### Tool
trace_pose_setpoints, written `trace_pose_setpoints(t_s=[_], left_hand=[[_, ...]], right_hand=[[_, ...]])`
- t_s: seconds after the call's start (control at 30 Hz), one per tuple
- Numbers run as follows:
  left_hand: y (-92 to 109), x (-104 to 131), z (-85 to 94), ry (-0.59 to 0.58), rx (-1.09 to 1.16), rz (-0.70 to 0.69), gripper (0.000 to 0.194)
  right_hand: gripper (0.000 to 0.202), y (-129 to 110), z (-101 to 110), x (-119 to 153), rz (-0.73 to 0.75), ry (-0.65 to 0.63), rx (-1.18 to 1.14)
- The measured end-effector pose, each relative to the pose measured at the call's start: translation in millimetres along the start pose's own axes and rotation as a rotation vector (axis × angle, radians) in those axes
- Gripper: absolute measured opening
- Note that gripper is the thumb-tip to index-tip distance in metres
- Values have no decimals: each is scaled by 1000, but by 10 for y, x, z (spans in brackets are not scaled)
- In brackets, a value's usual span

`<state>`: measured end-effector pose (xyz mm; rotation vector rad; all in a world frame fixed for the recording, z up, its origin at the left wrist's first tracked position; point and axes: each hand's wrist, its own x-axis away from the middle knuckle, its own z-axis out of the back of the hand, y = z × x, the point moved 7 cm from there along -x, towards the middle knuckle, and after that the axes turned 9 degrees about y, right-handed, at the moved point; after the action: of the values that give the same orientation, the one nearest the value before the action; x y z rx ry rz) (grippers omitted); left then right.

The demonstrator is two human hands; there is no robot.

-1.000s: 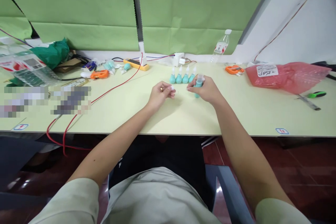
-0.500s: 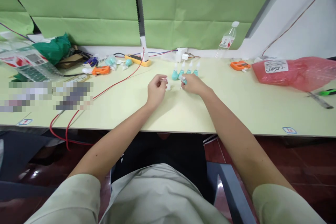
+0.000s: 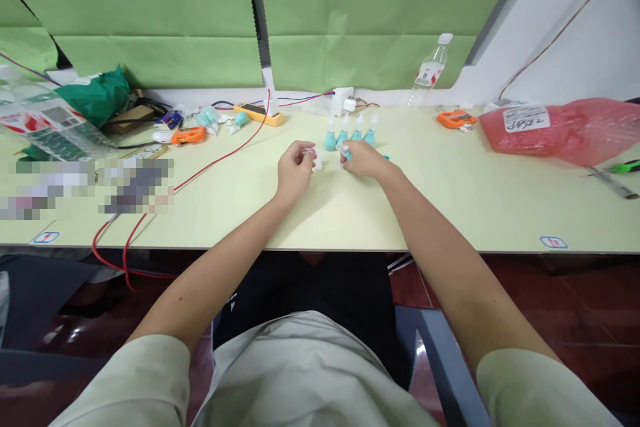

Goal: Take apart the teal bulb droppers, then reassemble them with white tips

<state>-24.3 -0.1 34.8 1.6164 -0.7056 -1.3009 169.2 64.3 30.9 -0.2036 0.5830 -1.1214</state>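
My left hand (image 3: 297, 170) is over the table, its fingers curled together around a small clear or whitish piece. A small white piece (image 3: 319, 164) lies just right of its fingertips. To the right, my right hand (image 3: 361, 159) is closed on a small teal piece (image 3: 347, 153) that pokes out between thumb and fingers. Several teal bulbs with pale pointed tips (image 3: 330, 139) stand in a row just behind my right hand. Another bit of teal (image 3: 386, 157) shows beside the right wrist, mostly hidden.
Behind are a yellow multimeter (image 3: 259, 115) and a white socket (image 3: 343, 101). An orange tool (image 3: 189, 135), red cable (image 3: 215, 163) and large bottle (image 3: 60, 123) are at left. At right are a bottle (image 3: 429, 73), another orange tool (image 3: 456, 119) and a red bag (image 3: 565, 130).
The view has shifted slightly, moving most things a little left. A bit of teal now shows beside my right wrist. Both hands keep nearly the same pose.
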Motion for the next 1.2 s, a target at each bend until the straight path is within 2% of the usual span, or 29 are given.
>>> trace_pose_setpoints(t_s=[1.0,1.1,1.2], left_hand=[[-15,14,-39,-55,-13,8,14],[-53,11,-56,-75,-16,20,17],[-94,-11,-52,-72,-24,34,18]], right_hand=[[17,5,-12,13,-14,2,-36],[18,-38,49,14,-17,31,-23],[19,-134,195,31,-6,109,-20]])
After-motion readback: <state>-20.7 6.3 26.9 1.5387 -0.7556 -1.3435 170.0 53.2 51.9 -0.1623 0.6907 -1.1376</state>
